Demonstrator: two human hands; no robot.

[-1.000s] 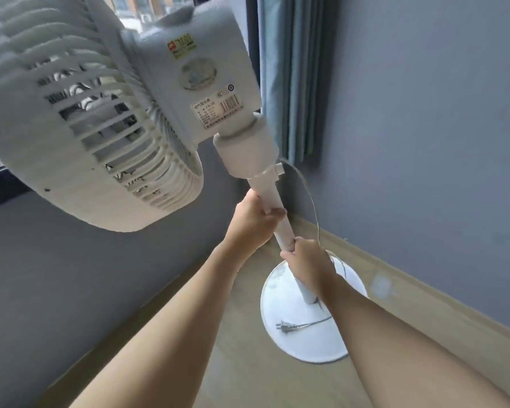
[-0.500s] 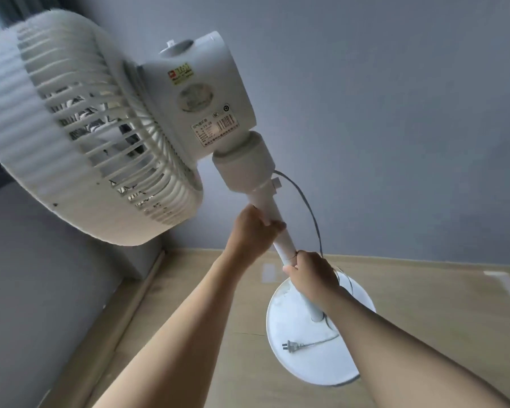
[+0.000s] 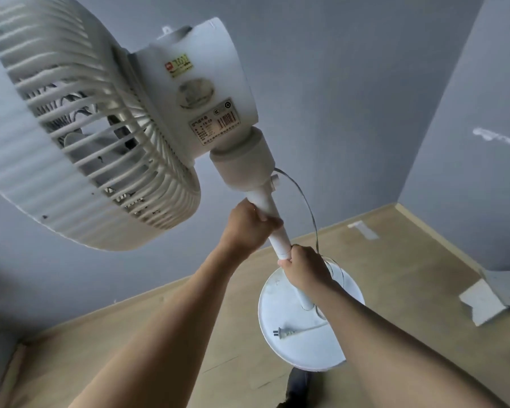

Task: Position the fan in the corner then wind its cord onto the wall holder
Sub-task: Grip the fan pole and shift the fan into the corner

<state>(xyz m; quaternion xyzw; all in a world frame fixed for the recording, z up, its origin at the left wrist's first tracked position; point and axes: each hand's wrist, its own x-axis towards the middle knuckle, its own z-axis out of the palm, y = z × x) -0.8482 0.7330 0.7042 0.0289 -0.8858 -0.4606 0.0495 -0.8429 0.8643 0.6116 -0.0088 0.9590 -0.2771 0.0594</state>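
Observation:
A white pedestal fan (image 3: 195, 92) fills the upper left, its grille head tilted toward me. My left hand (image 3: 248, 228) grips the upper part of the white pole (image 3: 278, 235). Just below it, my right hand (image 3: 305, 267) grips the same pole. The round white base (image 3: 280, 340) hangs lifted over the wooden floor. A thin cord (image 3: 305, 204) loops from under the motor housing down past my right hand, and its plug (image 3: 283, 333) lies on the base. No wall holder is clearly visible.
Grey walls meet in a corner (image 3: 398, 201) at the upper right, with a pale skirting along the wooden floor (image 3: 395, 275). White scraps (image 3: 483, 304) lie on the floor at the right. A dark foot (image 3: 299, 387) shows under the base.
The view has swung rightward with the fan carried in both hands; the window and curtain are gone and a wall corner now shows at the right. Both grips are unchanged.

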